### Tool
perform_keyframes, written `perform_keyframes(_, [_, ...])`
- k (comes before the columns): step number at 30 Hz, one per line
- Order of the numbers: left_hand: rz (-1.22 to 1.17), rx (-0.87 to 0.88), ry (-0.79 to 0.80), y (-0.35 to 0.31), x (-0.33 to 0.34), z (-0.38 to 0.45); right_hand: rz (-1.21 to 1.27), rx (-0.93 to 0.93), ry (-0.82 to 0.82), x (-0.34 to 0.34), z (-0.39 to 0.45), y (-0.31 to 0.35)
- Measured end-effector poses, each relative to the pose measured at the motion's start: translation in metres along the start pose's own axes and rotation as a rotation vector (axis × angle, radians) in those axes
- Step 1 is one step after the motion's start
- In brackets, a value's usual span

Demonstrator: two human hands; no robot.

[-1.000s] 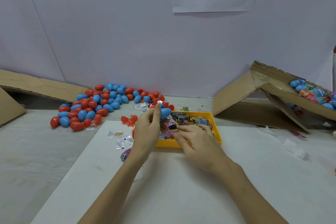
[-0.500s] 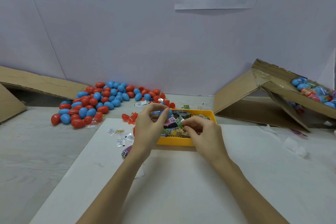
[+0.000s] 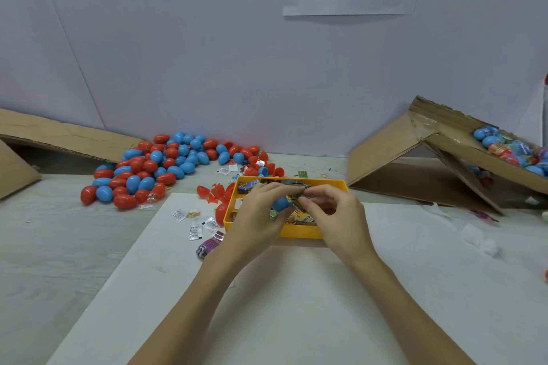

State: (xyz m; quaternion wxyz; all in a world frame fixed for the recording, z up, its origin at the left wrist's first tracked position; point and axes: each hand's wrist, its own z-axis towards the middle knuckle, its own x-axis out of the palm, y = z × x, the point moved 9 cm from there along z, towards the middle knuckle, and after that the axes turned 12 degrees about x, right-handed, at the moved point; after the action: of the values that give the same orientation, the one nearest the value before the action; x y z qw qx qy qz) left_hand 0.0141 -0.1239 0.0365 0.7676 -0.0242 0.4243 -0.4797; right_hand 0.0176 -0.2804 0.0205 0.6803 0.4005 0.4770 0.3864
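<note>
Above the yellow tray, left hand grips the blue egg half, right hand pinches a small packet at its mouth; misalignment could drop the packet into the tray.

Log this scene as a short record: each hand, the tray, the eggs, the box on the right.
Left hand: holds a blue egg shell over the tray
Right hand: pinches a small item right beside the shell; too small to identify
Tray: yellow, holds colourful packets
Egg pile: red and blue, back left on the table
Box: cardboard, tilted, right; wrapped eggs inside
</note>
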Motion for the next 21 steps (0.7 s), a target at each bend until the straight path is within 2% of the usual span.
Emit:
perform_keyframes(8, [0.133,-0.033,-0.081,0.009,-0.013,0.000,-0.001,0.038,0.000,-0.008,0.004,-0.003])
perform_keyframes(12, [0.180,-0.032,0.030,0.010,-0.005,0.000,0.001,0.071,-0.008,-0.013,0.006,-0.009])
perform_keyframes(15, [0.154,-0.034,0.034,0.008,-0.005,0.001,0.013,0.088,-0.014,-0.014,0.007,-0.012])
perform_keyframes(18, [0.117,-0.007,-0.056,0.003,-0.013,0.002,0.037,0.098,-0.029,-0.016,0.009,-0.014])
perform_keyframes(21, [-0.110,-0.064,-0.183,0.004,-0.019,-0.001,0.081,0.131,-0.051,-0.018,0.010,-0.016])
